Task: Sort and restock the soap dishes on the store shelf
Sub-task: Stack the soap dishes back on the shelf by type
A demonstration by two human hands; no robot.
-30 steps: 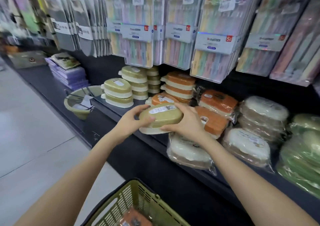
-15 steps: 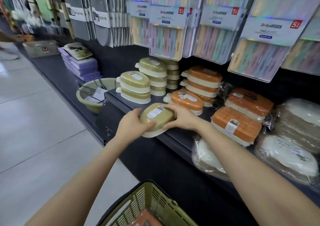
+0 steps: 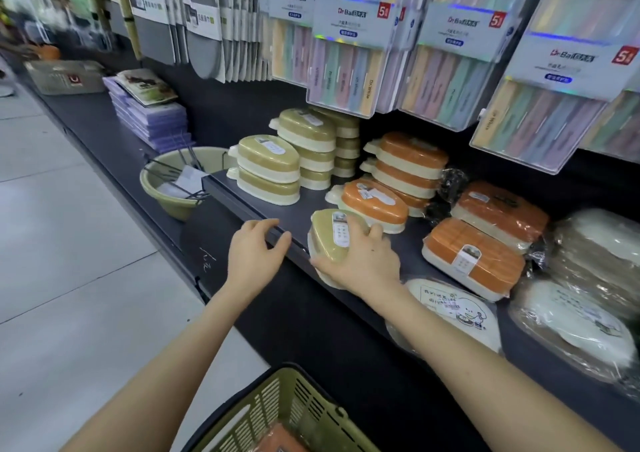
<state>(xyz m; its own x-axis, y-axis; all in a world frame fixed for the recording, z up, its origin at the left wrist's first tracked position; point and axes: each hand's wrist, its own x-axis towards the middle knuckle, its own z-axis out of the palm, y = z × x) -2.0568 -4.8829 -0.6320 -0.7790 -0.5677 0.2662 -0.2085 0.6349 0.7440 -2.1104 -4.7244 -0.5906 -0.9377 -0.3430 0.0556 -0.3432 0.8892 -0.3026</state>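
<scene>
Green soap dish [image 3: 329, 243] sits tilted on the shelf [image 3: 242, 195] front edge at frame centre, label up, long axis near-to-far, left hand [image 3: 254, 254] loose-fingered and empty at the lip, right hand [image 3: 360, 261] curled round its near end; behind: two-high green stack [image 3: 268, 169], one loose orange dish [image 3: 374, 205], two wrapped orange packs [image 3: 474, 254].

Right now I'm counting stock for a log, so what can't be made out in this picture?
Head view:
1. Green soap dish: its near end is hidden under the right hand.
2. Its label: print too small to read.
3. Rear green stack: partly hidden by front stacks and hanging toothbrush packs.
4. Basket: cut off by the bottom edge.
</scene>
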